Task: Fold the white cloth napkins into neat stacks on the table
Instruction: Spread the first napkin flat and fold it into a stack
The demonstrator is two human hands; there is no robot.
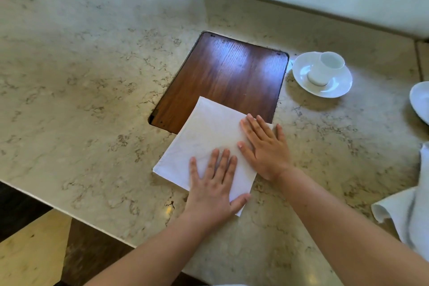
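A white cloth napkin [204, 137], folded into a flat rectangle, lies on the marble table [92, 76], its far corner over a dark wooden inset panel [227, 76]. My left hand [213, 183] rests flat on the napkin's near end, fingers spread. On the napkin's right edge my right hand [264, 146] presses flat, palm down, partly on the stone. Neither hand grips the cloth. More unfolded white cloth [406, 211] lies crumpled at the right edge of the view.
A white cup lies tipped on a white saucer [322, 76] beyond the napkin to the right. Part of another white plate [420, 102] shows at the far right. The table's near-left edge [69, 213] drops to the floor. A pale wall runs along the back.
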